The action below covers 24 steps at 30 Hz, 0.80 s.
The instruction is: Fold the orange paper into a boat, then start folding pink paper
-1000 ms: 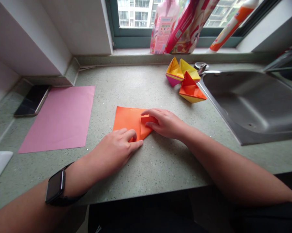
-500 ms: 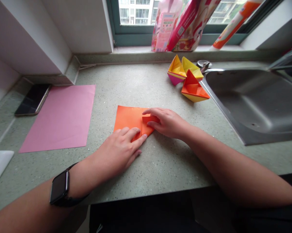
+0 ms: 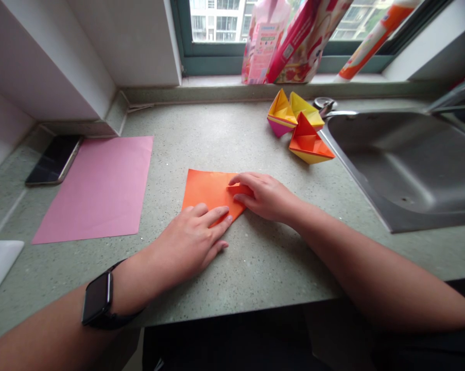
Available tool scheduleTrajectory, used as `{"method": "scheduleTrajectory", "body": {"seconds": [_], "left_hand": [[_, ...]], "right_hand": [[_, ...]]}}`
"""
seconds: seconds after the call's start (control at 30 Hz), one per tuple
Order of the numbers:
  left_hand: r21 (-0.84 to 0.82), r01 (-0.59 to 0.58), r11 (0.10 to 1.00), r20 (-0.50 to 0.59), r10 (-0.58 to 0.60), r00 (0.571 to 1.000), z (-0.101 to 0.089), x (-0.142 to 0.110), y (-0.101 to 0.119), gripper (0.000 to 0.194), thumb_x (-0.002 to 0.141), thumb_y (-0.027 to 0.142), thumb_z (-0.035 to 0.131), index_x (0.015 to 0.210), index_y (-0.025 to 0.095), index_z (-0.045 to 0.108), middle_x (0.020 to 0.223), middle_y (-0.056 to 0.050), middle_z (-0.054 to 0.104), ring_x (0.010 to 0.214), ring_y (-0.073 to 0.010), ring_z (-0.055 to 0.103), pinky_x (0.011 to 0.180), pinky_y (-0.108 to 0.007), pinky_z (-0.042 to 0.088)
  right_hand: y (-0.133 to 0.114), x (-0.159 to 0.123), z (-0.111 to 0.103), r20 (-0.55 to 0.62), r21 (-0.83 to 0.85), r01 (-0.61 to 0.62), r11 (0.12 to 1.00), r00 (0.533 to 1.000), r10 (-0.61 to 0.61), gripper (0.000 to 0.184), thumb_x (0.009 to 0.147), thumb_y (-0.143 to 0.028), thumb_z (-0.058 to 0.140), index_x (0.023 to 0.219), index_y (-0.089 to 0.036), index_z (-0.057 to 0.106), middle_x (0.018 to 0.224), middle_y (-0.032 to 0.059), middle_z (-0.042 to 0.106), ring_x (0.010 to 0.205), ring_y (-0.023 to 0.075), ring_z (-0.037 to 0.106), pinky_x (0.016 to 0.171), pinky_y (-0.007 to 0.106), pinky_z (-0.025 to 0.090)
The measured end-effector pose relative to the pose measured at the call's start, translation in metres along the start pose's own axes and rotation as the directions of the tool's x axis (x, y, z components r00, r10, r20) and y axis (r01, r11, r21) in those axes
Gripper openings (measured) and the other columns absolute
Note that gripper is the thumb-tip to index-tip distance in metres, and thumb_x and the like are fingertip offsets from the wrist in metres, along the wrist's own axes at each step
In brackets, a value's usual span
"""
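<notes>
A sheet of orange paper lies on the counter with its right part folded over into a flap and its lower right corner slanted. My left hand rests on the paper's lower edge, fingers stretched out and pressing it flat. At the right side, my right hand pinches the folded flap between thumb and fingers; its fingertips cover part of the fold. A black watch sits on my left wrist.
Three folded paper boats stand at the back, beside the steel sink. Pink paper and a phone lie to the left. A pink pouch and an orange-and-white tube lean at the window.
The left fingers have slid slightly right along the fold. The flap under my right hand appears lowered a little. The rest of the scene stays put.
</notes>
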<state>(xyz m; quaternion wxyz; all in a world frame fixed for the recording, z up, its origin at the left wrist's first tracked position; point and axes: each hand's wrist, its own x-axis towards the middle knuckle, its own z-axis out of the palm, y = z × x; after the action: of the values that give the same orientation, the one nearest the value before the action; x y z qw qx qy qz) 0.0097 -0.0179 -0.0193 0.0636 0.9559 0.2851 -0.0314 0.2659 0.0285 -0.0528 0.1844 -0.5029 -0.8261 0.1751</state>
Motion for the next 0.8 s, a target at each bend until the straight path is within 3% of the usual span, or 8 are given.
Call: {"method": "scheduleTrajectory", "body": {"seconds": [0.27,0.8], "left_hand": [[0.004,-0.022,1.0,-0.021,0.022,1.0,0.0008,-0.0007,-0.0005,0.048,0.114,0.04,0.054,0.154,0.016,0.064,0.162,-0.013,0.06,0.111,-0.0309,0.065,0.098,-0.047,0.053],[-0.007,-0.026,1.0,-0.049,0.026,0.998,0.0031,-0.0009,-0.0014,0.051,0.113,0.041,0.057,0.157,0.015,0.06,0.161,-0.014,0.062,0.112,-0.031,0.065,0.1,-0.047,0.053]], "right_hand": [[-0.0025,0.0004,-0.0039,0.021,0.008,0.025,1.0,0.999,-0.026,0.015,0.097,-0.02,0.068,0.111,-0.024,0.073,0.115,0.0078,0.08,0.101,0.0248,0.073,0.091,0.038,0.053],[-0.004,0.0002,-0.0034,0.021,0.01,0.009,1.0,1.0,-0.009,0.019,0.099,-0.019,0.065,0.113,-0.025,0.077,0.113,0.0071,0.079,0.099,0.023,0.072,0.09,0.035,0.053]]}}
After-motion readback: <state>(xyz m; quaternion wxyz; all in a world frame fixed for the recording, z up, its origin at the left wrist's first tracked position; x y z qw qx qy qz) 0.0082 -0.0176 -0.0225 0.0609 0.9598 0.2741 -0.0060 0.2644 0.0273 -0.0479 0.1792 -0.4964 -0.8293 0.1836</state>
